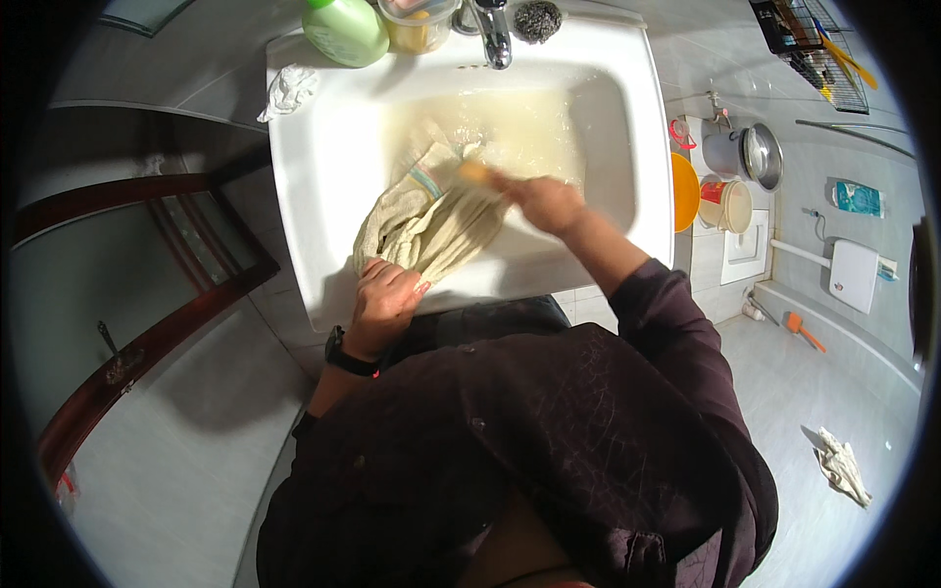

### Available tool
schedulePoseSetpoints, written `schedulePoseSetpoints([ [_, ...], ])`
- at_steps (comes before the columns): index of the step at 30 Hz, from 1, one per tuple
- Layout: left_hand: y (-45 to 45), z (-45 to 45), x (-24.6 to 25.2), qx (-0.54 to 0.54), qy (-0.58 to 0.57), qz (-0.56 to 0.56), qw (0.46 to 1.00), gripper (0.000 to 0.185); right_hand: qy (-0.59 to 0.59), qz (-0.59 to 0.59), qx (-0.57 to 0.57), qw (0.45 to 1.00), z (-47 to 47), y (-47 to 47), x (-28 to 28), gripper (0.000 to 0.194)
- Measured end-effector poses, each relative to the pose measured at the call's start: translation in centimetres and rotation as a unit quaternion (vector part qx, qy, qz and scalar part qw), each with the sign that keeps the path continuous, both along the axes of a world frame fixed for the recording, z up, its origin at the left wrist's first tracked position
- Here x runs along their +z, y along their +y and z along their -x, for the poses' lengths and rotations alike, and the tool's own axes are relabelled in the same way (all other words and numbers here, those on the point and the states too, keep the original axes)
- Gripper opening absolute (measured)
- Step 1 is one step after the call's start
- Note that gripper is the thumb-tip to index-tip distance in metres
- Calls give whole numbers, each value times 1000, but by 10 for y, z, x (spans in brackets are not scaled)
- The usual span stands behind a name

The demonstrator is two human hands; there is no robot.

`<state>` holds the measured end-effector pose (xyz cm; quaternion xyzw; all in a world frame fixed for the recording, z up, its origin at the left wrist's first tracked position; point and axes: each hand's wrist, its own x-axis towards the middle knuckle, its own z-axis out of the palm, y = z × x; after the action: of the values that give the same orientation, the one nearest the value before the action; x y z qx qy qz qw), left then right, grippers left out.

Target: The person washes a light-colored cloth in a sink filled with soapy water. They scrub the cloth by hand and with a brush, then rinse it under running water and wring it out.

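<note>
A wet cream towel (452,228) with a coloured stripe lies bunched in the white sink (651,147). Its near end is gripped by my left hand (384,300) at the front rim, while its far end reaches into cloudy water (529,117). My right hand (550,206) is over the towel's right side, closed on a yellow-orange object (474,173). Motion blurs that object, so I cannot tell whether it is a brush or a bar of soap. Above the basin is the chrome faucet (498,48).
A green bottle (345,33), a clear plastic tub (419,29) and a steel wool scrubber (537,21) line the back ledge. Crumpled white tissue (290,90) sits on the left corner. To the right are an orange basin (684,192) and a cream bucket (735,207).
</note>
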<state>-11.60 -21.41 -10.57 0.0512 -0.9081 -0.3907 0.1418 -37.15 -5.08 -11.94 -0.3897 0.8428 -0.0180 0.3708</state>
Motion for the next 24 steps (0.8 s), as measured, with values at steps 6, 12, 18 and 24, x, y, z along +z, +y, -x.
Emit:
schedulePoseSetpoints([
  [6,-1,-3,-3,-5,-18,0,1000,11,-114,43,49,991,-41,-2,4,46],
  [12,-6,-1,4,3,-34,-24,999,12,8,-93,-33,995,12,19,-24,45],
  [18,-14,24,41,36,-3,-88,995,16,93,-105,-107,984,52,29,-46,52],
  [24,-10,56,77,-26,42,-77,996,21,72,-63,-26,995,36,6,-72,71],
])
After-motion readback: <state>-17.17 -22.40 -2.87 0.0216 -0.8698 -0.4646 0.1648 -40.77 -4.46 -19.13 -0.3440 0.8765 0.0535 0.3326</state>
